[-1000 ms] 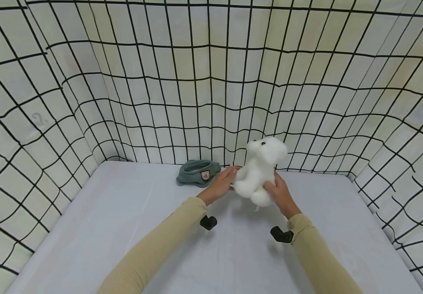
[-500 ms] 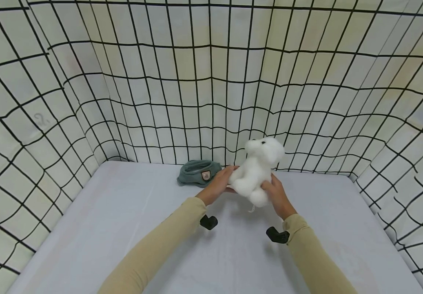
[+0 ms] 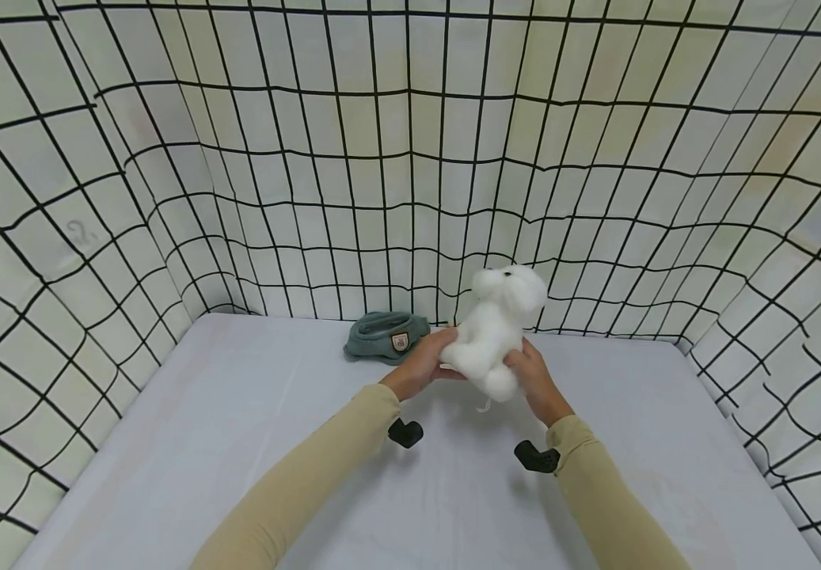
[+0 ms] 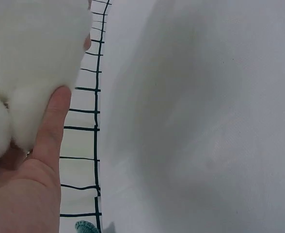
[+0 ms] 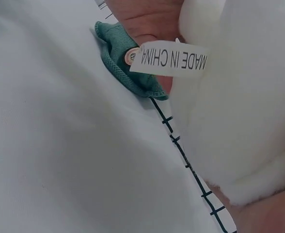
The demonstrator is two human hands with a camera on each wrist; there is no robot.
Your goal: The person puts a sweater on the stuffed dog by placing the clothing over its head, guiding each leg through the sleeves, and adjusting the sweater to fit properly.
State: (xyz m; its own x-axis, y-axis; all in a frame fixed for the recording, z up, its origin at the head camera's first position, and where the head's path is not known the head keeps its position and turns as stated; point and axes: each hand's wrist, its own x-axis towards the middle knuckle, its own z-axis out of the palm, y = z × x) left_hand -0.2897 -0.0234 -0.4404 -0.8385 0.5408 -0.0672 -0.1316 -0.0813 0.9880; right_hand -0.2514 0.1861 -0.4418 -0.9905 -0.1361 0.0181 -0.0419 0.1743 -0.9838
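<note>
Gripping fluffy white plush dog upright: left hand, right hand curled round body.

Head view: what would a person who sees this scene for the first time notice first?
The fluffy white plush toy dog draws the eye first, held upright above the pale grey table between the left hand and the right hand, near the back wall. Just left of it, a grey-green fabric cap with a small badge lies on the table. The black-and-white grid cloth walls enclose everything.
</note>
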